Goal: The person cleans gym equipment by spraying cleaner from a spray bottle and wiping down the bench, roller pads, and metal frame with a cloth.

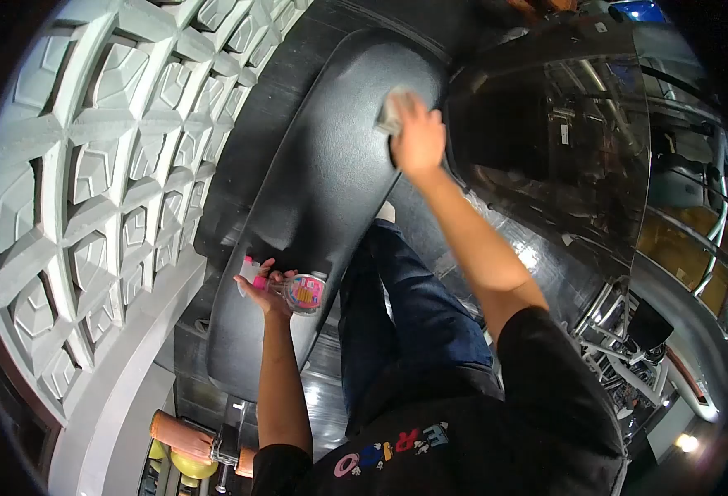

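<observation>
A long black padded bench (pixel 322 157) stretches from the lower left to the top centre. Near its upper end my right hand (pixel 419 140), slightly blurred, presses a greyish cloth (pixel 392 114) on the padding. Over the lower part of the bench, my left hand (pixel 271 291) is wrapped round the neck of a clear spray bottle (pixel 306 293). The bottle has a pink and white spray head and a pink label, and it lies tilted sideways in the hand.
A white lattice wall (pixel 124 157) rises on the left. A dark glossy panel (pixel 546 132) stands right of the bench. Metal frames (pixel 620 347) are at the lower right, and an orange roller (pixel 183 436) with yellow-green balls (pixel 192 465) at the lower left.
</observation>
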Available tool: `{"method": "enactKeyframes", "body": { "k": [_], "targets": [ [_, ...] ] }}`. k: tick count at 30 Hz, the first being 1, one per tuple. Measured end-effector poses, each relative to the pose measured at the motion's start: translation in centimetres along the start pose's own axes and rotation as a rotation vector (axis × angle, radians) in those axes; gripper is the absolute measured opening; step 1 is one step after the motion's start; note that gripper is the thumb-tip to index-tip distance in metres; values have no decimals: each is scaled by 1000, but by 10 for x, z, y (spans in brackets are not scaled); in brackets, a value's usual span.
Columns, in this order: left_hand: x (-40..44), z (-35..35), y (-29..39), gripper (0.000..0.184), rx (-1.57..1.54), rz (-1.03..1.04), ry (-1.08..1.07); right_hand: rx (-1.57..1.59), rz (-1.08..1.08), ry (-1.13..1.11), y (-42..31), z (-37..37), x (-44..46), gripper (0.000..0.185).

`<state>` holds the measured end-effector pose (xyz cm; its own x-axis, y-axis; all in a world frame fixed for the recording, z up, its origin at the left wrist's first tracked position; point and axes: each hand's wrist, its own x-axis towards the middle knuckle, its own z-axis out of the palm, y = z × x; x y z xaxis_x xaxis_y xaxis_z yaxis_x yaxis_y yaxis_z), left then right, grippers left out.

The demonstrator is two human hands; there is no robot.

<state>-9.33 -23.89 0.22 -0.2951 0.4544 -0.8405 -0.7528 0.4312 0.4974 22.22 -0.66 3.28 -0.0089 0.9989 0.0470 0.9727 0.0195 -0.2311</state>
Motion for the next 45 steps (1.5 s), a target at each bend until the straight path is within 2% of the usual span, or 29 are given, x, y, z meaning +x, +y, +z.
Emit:
{"method": "enactKeyframes", "body": {
  "k": [1, 3, 6, 7, 11, 13, 14, 15, 17, 18, 20, 21, 22, 23, 24, 26, 27, 29, 31, 33, 35, 39, 41, 43, 45],
  "targets": [
    [1, -1, 0, 96, -4, -3, 2, -39, -10, -124, -25, -5, -14, 64],
    [-1, 1, 2, 96, 1, -3, 4, 40, -225, -353, -65, 11, -56, 62],
    [-4, 5, 2, 96, -10, -15, 32, 52, -688, -438, -106, 27, -127, 52],
    [-4, 6, 2, 96, -19, -26, 58, 59, -728, -309, -114, 28, -138, 48],
    [-1, 1, 1, 96, -25, -29, 48, 155, -840, -296, -71, 29, -92, 43],
    [-3, 4, 2, 96, -32, -42, 45, 143, -735, -298, -28, 16, -37, 47],
    [-4, 6, 2, 96, -41, -42, 50, -2, -576, -365, -6, 15, -9, 52],
    [-4, 7, 3, 94, -29, -29, 47, -95, -574, -294, 13, -2, 13, 57],
    [-6, 7, 1, 92, -34, -12, 45, -106, -225, -39, 49, -4, 59, 60],
    [-5, 6, 1, 92, -28, -10, 31, -108, -232, -38, 43, -2, 60, 60],
    [-5, 4, 0, 92, -27, -9, 17, -90, -35, 78, 16, 8, 54, 61],
    [-5, 3, -1, 92, -28, -6, 13, -114, -43, 94, -3, 11, 40, 61],
    [-4, 3, 0, 92, -28, 0, 10, -75, -154, -52, -15, 23, 22, 62],
    [-4, 4, 0, 92, -32, 4, 12, -48, -185, -300, -43, 11, 1, 64],
    [-5, 5, 1, 92, -31, -4, 28, -36, -374, -429, -56, 26, -24, 64],
    [-7, 7, 1, 92, -31, -12, 47, 20, -858, -315, -72, 36, -81, 56],
    [-7, 9, 2, 92, -36, -16, 53, 51, -955, -273, -76, 33, -96, 51],
    [-8, 10, 2, 92, -38, -22, 61, 174, -1029, -365, -59, 37, -88, 59],
    [-8, 10, 3, 90, -19, -16, 50, 68, -903, -459, -29, 8, -41, 47],
    [-8, 11, 3, 89, -31, -22, 64, 101, -694, -336, 30, 10, 1, 53],
    [-10, 11, 2, 89, -46, -27, 77, -116, -406, -184, 64, -16, 30, 65],
    [-8, 11, 2, 88, 3, 2, 82, 19, -105, -9, 55, -12, 24, 83],
    [-8, 10, 3, 88, 25, 10, 78, 85, -101, -13, 26, 0, -17, 84],
    [-8, 10, 3, 88, -17, -23, 74, 153, -142, -244, -9, -5, -66, 82],
    [-8, 12, 3, 88, -22, -23, 89, 178, -474, -470, -14, 4, -111, 76]
  ]
}}
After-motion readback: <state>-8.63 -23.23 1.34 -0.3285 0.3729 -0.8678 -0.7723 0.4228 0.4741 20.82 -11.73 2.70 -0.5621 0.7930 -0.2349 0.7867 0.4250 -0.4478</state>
